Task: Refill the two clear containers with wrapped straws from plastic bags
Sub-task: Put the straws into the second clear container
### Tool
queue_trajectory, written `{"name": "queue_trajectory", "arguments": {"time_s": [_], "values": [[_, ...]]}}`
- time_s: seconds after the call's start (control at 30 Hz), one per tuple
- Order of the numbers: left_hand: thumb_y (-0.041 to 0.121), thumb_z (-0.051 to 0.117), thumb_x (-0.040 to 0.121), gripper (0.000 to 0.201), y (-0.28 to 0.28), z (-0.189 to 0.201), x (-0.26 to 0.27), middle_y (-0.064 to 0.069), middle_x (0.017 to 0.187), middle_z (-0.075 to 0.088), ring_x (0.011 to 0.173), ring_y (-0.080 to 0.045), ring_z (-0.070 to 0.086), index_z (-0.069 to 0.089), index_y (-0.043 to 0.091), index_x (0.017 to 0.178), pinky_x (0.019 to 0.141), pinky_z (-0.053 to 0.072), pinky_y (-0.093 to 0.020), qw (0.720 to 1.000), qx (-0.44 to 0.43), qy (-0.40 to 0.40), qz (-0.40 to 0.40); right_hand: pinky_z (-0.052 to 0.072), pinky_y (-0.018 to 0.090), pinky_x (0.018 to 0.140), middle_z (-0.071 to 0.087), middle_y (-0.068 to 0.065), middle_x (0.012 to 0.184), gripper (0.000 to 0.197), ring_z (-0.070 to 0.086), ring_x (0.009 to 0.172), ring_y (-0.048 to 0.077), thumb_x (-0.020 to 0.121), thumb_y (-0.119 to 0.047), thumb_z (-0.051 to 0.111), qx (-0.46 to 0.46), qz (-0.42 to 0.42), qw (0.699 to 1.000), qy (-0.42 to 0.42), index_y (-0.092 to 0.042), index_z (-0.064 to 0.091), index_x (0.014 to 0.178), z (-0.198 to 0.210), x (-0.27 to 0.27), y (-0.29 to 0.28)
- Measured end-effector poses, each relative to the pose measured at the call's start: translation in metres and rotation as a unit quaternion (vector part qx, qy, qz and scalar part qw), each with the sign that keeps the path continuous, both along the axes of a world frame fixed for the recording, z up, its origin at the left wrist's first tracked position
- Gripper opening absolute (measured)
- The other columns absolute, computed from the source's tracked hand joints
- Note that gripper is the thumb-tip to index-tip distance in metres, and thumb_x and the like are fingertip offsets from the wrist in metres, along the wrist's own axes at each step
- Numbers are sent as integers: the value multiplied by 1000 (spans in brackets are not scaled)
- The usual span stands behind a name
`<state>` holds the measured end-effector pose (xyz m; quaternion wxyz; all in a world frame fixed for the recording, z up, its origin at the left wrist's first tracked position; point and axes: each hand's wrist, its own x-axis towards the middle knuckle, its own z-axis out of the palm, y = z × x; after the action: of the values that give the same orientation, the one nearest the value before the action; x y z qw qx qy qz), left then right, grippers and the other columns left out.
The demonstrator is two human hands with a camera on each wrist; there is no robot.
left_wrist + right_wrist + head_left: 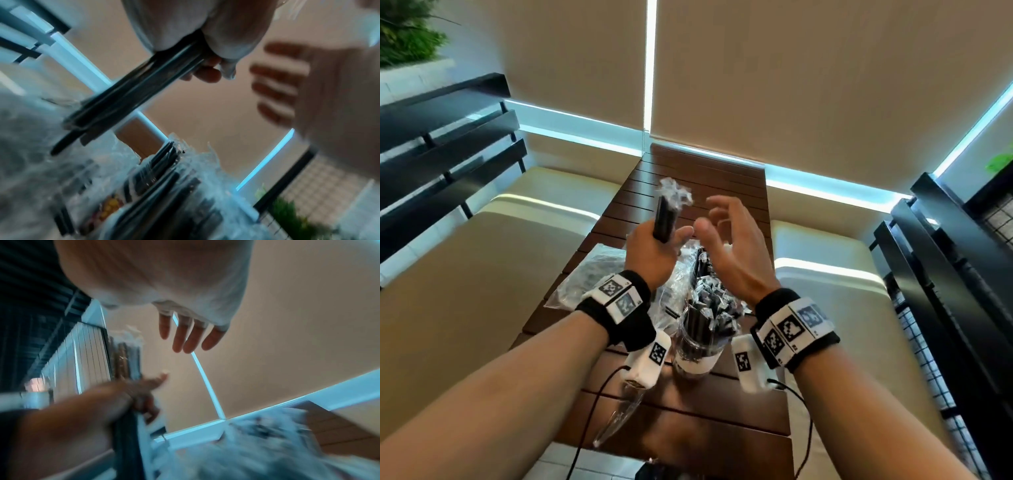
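Note:
My left hand grips a bundle of black wrapped straws upright above the table, their clear wrapper ends fanned out on top. The same bundle runs diagonally out of my fist in the left wrist view. My right hand hovers just right of it, fingers spread and empty; its fingers hang straight in the right wrist view. Below my wrists stands a clear container packed with black straws. A second container beyond it is mostly hidden behind my hands.
A dark slatted wooden table runs away from me between two cream cushioned benches. A clear plastic bag of straws lies at the table's left. Another crumpled bag hangs near the front edge. Black railings flank both sides.

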<state>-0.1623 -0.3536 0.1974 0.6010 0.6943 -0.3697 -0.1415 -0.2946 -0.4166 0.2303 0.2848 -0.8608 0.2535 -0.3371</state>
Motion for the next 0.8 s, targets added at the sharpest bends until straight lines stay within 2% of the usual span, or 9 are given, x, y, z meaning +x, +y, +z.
{"name": "queue_trajectory", "arguments": {"time_s": [0.1,0.23,0.3,0.43,0.5,0.57,0.63,0.73,0.8], "values": [[25,74,84,35,-7,-8,-4,-3,59,51,57,-14,59,48,11,67,64,48,-28,995,-37,94,-12,45,47,98,43,-6,136,97,45,120,14,65,-87,53,-34,-52,987,151,-35,28,143,-52,-28,-3],[20,74,85,38,-17,-16,-16,0,56,48,56,-13,59,43,16,63,71,51,-31,990,-45,134,-28,37,38,113,29,-10,145,128,33,137,9,54,-76,78,88,-68,989,93,-33,8,153,-108,-57,6],[19,74,84,41,-22,-17,-22,2,54,48,56,-15,59,41,18,61,72,51,-32,988,-53,144,-25,30,31,117,22,-16,149,138,27,142,6,52,-72,82,158,-56,982,92,-34,-4,154,-125,-61,13],[18,74,85,43,-31,-10,-32,7,50,48,56,-18,56,39,20,58,74,52,-37,981,-73,174,-49,34,24,111,39,-8,152,145,40,136,4,49,-72,83,208,-75,972,82,-34,-10,153,-144,-52,15],[17,74,85,43,-34,-11,-34,6,51,47,57,-20,56,40,20,59,75,53,-40,981,-75,172,-54,42,22,104,52,-12,139,134,52,124,2,50,-67,85,207,-81,972,74,-31,6,152,-146,-45,13],[17,74,85,41,-34,-19,-35,-1,57,46,59,-21,56,40,19,61,77,53,-42,981,-58,176,-53,49,24,97,60,-15,125,107,59,114,3,53,-60,87,200,-96,973,69,-34,29,138,-149,-40,12],[21,74,84,40,-33,-35,-35,-3,59,46,59,-19,56,41,19,62,78,54,-43,983,-18,173,-59,51,23,91,63,-16,117,90,62,108,6,54,-55,85,193,-112,973,66,-36,36,127,-150,-37,11],[30,74,83,39,-24,-58,-41,-1,64,53,62,-18,55,43,18,62,80,55,-43,985,61,145,-74,49,21,79,53,-30,100,73,64,99,10,63,-47,78,159,-125,975,93,-31,43,125,-152,-35,8],[38,73,82,37,-17,-73,-46,-11,89,60,82,-22,61,45,21,66,87,52,-47,986,101,118,-64,46,19,74,43,-38,92,66,63,95,12,69,-43,74,133,-132,976,108,-28,46,127,-156,-36,5]]}}
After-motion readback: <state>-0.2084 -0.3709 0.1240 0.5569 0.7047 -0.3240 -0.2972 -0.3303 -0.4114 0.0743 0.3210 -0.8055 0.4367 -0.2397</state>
